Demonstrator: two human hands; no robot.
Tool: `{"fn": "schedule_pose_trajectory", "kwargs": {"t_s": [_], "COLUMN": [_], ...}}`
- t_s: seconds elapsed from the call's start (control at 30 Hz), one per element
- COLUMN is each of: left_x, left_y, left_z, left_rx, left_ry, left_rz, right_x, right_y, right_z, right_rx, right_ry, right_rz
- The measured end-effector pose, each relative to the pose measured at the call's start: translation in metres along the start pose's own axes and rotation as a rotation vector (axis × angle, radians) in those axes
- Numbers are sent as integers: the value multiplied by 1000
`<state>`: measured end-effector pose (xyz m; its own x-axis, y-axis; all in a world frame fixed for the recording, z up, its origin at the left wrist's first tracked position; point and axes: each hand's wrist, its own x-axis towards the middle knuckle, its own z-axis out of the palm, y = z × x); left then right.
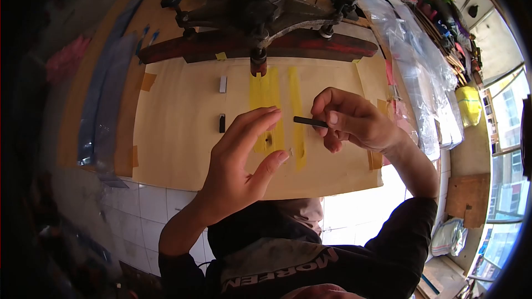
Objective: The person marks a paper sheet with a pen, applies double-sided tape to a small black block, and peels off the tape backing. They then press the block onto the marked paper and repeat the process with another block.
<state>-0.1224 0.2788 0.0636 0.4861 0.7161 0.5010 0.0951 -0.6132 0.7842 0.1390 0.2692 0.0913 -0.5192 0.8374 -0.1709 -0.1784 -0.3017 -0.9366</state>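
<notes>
My right hand [357, 124] pinches a thin, flat black strip [308, 121] between thumb and fingertips, with the strip's free end pointing left. My left hand [238, 152] hovers over the tan board [177, 155], thumb and fingers apart, holding nothing. A gap separates it from the strip. Yellow tape strips [297, 94] run lengthwise on the board under and between my hands. Left of the tape lie a small white piece with a dark edge [223, 84] and a small black piece [222, 124]. A small dark hole or spot [269, 140] shows on the tape.
Over the board's far side stands a dark metal machine [260, 14] with a wide red-black crossbar [321, 44] and a downward-pointing rod [258, 62]. Clear plastic sheets [399, 39] lie to the right, and bluish plastic strips [108, 99] to the left. Orange tape [148, 81] marks the board's edge.
</notes>
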Motion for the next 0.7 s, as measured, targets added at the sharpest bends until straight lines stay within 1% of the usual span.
{"fn": "schedule_pose_trajectory", "kwargs": {"t_s": [0.1,0.13,0.17,0.23,0.27,0.33,0.37,0.43,0.57,0.63,0.67,0.7], "left_x": [4,7,5,2,1,-1,-1,0,0,-1,-1,-1], "left_y": [-3,-3,-4,-8,-8,-8,-8,-8,-9,-8,-7,-7], "left_z": [2,5,4,2,2,2,1,1,5,8,7,6], "left_rx": [-73,-54,-50,-118,-116,-304,-303,-378,-466,-535,-535,-312], "left_ry": [66,143,144,122,123,131,133,136,176,229,228,215], "left_rz": [-9,13,11,-81,-84,-119,-121,-133,-135,-70,-70,-11], "right_x": [6,6,6,5,4,2,2,3,4,3,2,2], "right_y": [12,11,10,7,5,2,6,14,15,14,14,13], "right_z": [13,17,20,27,31,38,39,39,40,42,42,43], "right_rx": [59,83,85,-65,-64,-143,-143,-301,-248,-183,-182,-155], "right_ry": [0,6,2,94,92,118,115,205,238,259,260,262], "right_rz": [5,11,11,-9,-8,-121,-119,-226,-261,-247,-247,-234]}}
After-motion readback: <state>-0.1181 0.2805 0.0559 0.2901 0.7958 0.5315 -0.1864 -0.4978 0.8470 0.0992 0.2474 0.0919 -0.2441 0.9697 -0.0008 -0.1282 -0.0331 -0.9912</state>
